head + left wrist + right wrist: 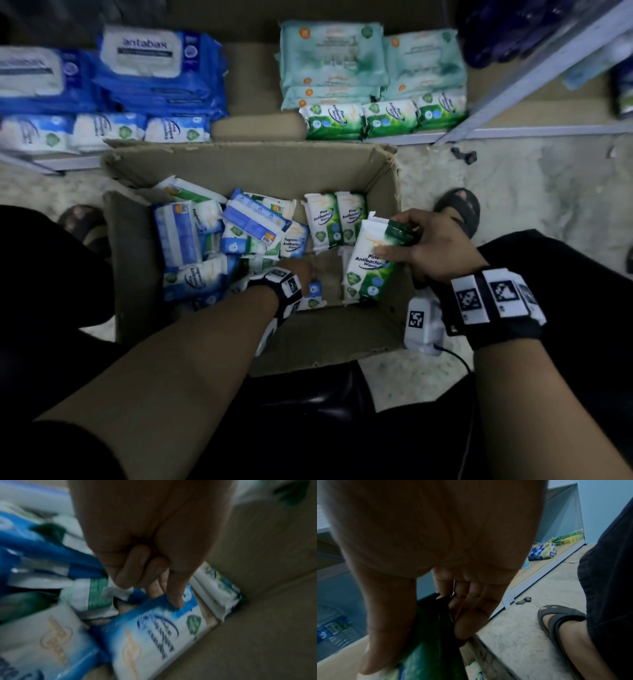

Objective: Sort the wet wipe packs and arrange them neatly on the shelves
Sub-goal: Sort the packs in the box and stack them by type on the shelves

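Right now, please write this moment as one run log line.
right hand: holds green pine wipe packs above cardboard box | left hand: pinches blue wipe pack inside box | shelf: partly stocked

Green pine wipe packs [371, 260] upright at the box's right; blue packs [191, 240], seemingly jumbled, left

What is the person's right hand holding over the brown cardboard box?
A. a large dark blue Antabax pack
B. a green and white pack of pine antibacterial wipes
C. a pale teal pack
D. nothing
B: in the head view the right hand grips the green and white pack of pine antibacterial wipes by its upper end, above the right side of the brown cardboard box.
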